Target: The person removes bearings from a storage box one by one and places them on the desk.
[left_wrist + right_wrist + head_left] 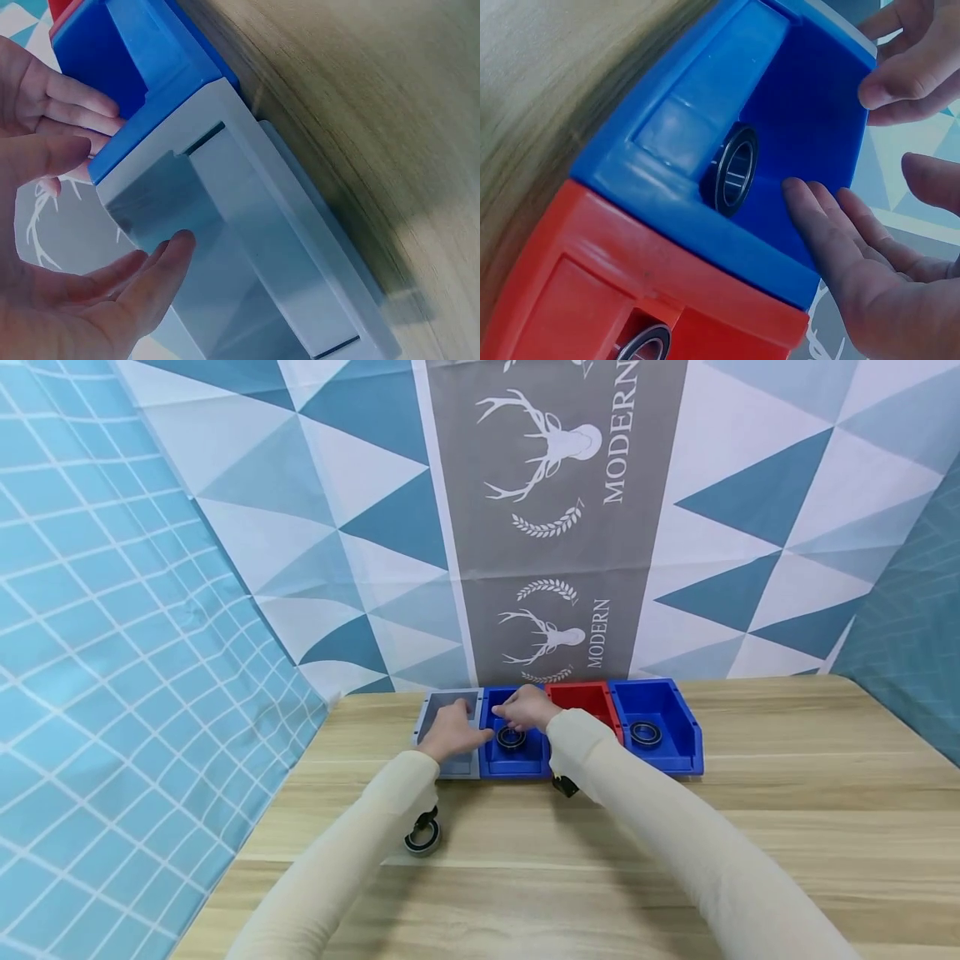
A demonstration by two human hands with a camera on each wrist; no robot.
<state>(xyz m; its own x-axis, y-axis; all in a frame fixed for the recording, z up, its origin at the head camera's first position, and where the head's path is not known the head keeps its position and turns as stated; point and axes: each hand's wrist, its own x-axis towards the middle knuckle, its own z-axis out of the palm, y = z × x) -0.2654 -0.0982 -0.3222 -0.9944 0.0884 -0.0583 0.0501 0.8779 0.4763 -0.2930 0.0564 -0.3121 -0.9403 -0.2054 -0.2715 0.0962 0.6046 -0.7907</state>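
Observation:
My left hand [453, 732] hovers at the grey bin [255, 225], thumb spread from the fingers and nothing held. Over the left blue bin [514, 768] is my right hand [527, 707], its fingers extended and no object in its grasp. A ball bearing [736, 171] with a black seal stands in that bin, below the right fingertips and apart from them. Another bearing [646, 345] shows partly in the red bin [727, 330]. The right-hand blue bin [686, 739] holds a bearing [646, 734] too.
One more bearing [422, 838] lies on the wooden table [510, 868], beside the left forearm. The bins stand side by side in a row near the table's back edge. A patterned cloth [555, 527] hangs behind them, and blue checked cloth [112, 652] hangs at left.

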